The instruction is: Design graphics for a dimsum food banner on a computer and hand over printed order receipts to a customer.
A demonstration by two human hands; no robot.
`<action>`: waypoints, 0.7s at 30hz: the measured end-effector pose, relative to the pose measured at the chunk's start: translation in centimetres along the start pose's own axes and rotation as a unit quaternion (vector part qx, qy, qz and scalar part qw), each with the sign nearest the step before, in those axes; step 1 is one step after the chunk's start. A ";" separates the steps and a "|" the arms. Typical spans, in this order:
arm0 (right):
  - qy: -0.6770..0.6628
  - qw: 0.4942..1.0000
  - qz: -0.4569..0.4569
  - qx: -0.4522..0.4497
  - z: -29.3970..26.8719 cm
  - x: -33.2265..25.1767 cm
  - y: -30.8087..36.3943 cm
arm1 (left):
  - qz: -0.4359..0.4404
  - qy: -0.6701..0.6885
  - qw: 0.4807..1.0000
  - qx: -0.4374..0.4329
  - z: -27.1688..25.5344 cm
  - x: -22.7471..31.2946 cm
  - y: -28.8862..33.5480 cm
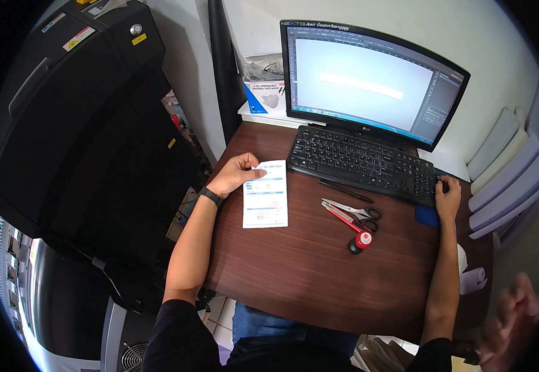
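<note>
My left hand, with a dark band at its wrist, pinches the upper left corner of a white printed form. The form has blue bars and a reddish stamp mark and lies over the desk. At the desk's right side, my right hand is closed over a dark computer mouse, mostly hidden under the fingers. A blue mouse pad shows beneath. Beside that hand stretches a black keyboard, in front of a monitor showing a pale document window.
On the brown desk lie a black pen, scissors, a red cutter and a round red-and-black stamp. A mask box stands behind. Paper rolls lean right; another person's blurred hand is lower right. A black machine fills the left.
</note>
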State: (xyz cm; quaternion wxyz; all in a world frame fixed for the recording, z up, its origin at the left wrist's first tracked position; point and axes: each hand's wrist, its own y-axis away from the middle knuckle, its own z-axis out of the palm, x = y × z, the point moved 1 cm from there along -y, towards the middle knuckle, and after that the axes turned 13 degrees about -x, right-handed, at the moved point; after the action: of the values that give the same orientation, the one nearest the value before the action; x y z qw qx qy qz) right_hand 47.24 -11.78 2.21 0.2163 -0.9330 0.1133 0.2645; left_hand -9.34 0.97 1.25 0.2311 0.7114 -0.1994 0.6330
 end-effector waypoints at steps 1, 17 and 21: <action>-0.048 0.998 0.026 -0.040 -2.1 -1.3 3.0 | 0.002 0.000 1.000 -0.001 0.1 0.1 -0.1; -0.450 0.762 0.253 -0.392 -14.7 -27.8 15.2 | 0.009 0.000 1.000 -0.011 0.1 -0.4 -1.0; -0.454 0.753 0.258 -0.400 -13.8 -30.9 14.2 | 0.015 0.009 1.000 -0.010 0.1 -0.4 -0.9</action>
State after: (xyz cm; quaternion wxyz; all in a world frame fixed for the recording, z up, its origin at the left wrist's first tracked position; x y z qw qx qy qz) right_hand 22.93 -27.64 24.68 -0.2274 -0.6401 0.1226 0.7236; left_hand -8.79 1.67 0.80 0.2304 0.7000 -0.2148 0.6409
